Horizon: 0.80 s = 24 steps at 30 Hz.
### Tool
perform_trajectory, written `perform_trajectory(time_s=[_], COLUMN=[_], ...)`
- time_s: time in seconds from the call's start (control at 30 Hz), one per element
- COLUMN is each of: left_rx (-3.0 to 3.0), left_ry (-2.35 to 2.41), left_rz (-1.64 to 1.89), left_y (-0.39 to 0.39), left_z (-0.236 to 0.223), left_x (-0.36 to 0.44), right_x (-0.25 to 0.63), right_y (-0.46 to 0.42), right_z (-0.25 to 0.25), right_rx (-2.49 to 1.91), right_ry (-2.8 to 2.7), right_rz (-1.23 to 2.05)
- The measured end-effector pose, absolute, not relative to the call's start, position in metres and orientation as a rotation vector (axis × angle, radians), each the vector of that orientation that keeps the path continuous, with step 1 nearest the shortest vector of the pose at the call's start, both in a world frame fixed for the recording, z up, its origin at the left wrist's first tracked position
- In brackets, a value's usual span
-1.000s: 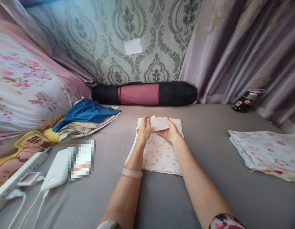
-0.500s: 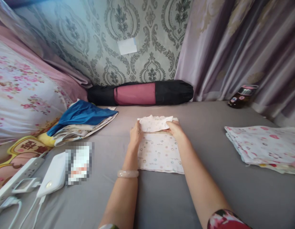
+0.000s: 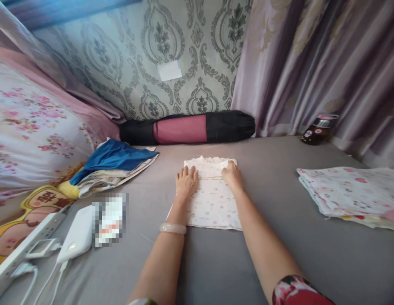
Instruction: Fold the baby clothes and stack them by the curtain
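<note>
In the head view, a folded white cloth (image 3: 212, 205) with a small coloured print lies flat near the middle of the grey bedsheet (image 3: 212, 271), its scalloped end toward the far edge. A narrow flap (image 3: 209, 170) is folded across the cloth's far part. Your left hand (image 3: 186, 183) lies palm down over the flap's left end, fingers straight and slightly spread, gripping nothing that shows; a pale bangle (image 3: 173, 228) circles that wrist. Your right hand (image 3: 232, 176) rests at the flap's right end with its fingers curled and the thumb over the fabric; you cannot tell whether they pinch it.

Along the sheet's far edge lies a black-and-pink cylindrical bag (image 3: 180, 129). A dark bottle (image 3: 316, 132) with a metal and pink top stands near the far right corner, and a stack of printed cloths (image 3: 349, 192) lies by the right edge. Toward the left edge are a blue garment (image 3: 117, 154) on other folded fabric, a white power bank (image 3: 78, 233), a power strip (image 3: 48, 226) and a pig-face cushion (image 3: 15, 243).
</note>
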<state>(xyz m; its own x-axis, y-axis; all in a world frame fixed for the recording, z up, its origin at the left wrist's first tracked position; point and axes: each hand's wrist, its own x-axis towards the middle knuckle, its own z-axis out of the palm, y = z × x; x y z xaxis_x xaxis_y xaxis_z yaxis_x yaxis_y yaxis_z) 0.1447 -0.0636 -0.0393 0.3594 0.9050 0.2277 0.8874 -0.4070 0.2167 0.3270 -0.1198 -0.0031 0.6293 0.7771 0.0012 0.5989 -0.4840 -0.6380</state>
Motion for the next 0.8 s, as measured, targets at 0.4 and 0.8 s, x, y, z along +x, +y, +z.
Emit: perform_trajectory(time_s=[0.4,0.8], left_rx=[2.834,2.853], left_ry=[1.576,1.432], left_rz=[0.437,0.282], left_y=[-0.059,-0.038], left_z=[-0.039,-0.026], left_x=[0.155,0.162], right_x=[0.296,0.273], right_y=[-0.111,-0.109], right_z=[-0.020,-0.039], right_rx=[-2.118,-2.037], right_ry=[-1.523,-1.838], right_rz=[0.004,0.132])
